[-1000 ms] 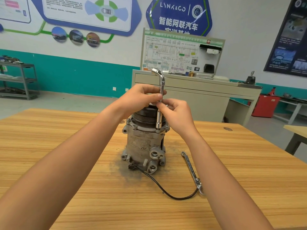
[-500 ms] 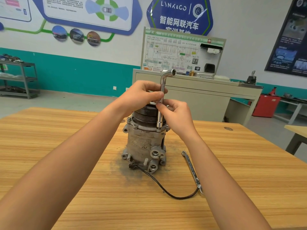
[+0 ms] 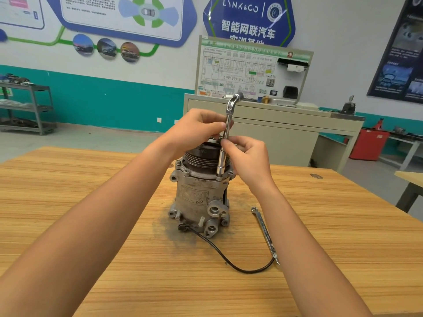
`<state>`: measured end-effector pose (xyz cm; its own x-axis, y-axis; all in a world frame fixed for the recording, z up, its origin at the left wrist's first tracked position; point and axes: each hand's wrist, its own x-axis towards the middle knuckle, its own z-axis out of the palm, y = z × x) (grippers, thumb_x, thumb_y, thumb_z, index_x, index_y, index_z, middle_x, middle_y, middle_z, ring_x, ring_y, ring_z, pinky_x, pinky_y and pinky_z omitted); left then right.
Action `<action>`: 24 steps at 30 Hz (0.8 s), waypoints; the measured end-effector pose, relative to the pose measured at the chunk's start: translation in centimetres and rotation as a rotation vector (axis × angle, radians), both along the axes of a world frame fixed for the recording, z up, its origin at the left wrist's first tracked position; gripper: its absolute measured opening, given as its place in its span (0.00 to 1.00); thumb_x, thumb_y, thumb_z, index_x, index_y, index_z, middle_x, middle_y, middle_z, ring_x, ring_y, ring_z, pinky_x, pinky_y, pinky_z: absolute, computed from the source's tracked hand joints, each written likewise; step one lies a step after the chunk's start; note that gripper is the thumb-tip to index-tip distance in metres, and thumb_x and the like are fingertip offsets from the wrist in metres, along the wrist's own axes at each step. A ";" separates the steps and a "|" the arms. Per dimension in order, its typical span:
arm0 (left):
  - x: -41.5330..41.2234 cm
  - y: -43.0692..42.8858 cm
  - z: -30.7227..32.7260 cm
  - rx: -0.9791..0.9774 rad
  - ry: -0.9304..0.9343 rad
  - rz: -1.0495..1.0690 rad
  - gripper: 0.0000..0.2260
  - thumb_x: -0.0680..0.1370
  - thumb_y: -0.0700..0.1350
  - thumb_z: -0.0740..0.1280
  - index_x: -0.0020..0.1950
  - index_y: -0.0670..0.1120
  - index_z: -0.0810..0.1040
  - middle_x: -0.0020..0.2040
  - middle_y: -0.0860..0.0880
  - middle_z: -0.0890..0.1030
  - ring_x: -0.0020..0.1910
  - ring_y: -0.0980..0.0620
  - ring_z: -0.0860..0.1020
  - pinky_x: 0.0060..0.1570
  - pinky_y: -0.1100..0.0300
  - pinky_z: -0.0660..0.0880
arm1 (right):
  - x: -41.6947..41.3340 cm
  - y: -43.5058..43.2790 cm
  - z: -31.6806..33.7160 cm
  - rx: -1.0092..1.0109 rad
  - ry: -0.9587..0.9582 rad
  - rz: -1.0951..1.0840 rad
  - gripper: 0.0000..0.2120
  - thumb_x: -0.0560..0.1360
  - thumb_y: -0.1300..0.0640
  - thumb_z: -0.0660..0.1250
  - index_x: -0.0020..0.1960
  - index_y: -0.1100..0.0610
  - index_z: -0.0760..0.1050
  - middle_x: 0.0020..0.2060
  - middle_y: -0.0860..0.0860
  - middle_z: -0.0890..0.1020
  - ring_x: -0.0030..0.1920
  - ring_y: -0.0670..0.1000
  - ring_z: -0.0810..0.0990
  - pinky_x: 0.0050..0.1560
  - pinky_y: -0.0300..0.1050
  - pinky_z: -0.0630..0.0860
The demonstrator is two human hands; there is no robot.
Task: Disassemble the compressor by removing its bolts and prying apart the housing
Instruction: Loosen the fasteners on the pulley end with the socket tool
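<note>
Two hands (image 3: 196, 129) (image 3: 250, 156) pinching wrench (image 3: 229, 110), compressor (image 3: 194, 197) beneath (upright)

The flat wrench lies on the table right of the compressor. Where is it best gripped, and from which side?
Take the flat wrench probably at mid-shaft, from above, pinching across its narrow edges. It lies flat on the table, and its near end meets the black cable, so the middle is freest.
</note>
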<state>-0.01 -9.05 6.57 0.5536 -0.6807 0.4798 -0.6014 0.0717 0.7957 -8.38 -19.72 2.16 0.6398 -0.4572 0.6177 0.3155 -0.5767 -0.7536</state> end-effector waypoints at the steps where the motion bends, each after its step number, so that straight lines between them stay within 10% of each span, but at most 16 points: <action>1: 0.1 0.0 0.0 -0.006 -0.002 0.010 0.07 0.79 0.40 0.64 0.50 0.50 0.80 0.42 0.53 0.80 0.38 0.60 0.74 0.36 0.74 0.70 | -0.1 0.1 0.0 0.010 0.005 0.021 0.04 0.76 0.60 0.64 0.44 0.54 0.77 0.18 0.39 0.73 0.20 0.36 0.71 0.25 0.27 0.64; 10: -0.2 -0.6 -0.3 -0.020 -0.028 0.108 0.03 0.76 0.46 0.68 0.42 0.51 0.77 0.37 0.56 0.79 0.34 0.64 0.75 0.40 0.66 0.71 | 0.4 0.1 -0.3 -0.097 0.036 -0.076 0.03 0.74 0.53 0.67 0.43 0.50 0.74 0.16 0.42 0.66 0.20 0.42 0.64 0.25 0.36 0.61; 17: -0.4 0.0 -0.1 0.031 -0.078 0.027 0.05 0.79 0.44 0.65 0.48 0.53 0.80 0.52 0.53 0.82 0.47 0.67 0.77 0.48 0.73 0.72 | 0.2 0.4 0.0 -0.068 0.026 0.044 0.05 0.77 0.57 0.63 0.44 0.51 0.76 0.16 0.41 0.68 0.19 0.41 0.64 0.22 0.30 0.59; 24: -0.7 -0.6 0.0 0.002 -0.194 0.182 0.04 0.74 0.47 0.70 0.42 0.47 0.81 0.44 0.47 0.83 0.46 0.52 0.80 0.48 0.57 0.76 | 0.3 0.3 -0.3 -0.040 -0.022 -0.071 0.07 0.74 0.55 0.68 0.38 0.52 0.73 0.15 0.42 0.65 0.19 0.43 0.63 0.29 0.39 0.65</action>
<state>-0.73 -9.63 6.57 0.5651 -0.5793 0.5874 -0.7455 -0.0537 0.6643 -8.05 -19.41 1.86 0.5926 -0.4760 0.6498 0.2888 -0.6276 -0.7230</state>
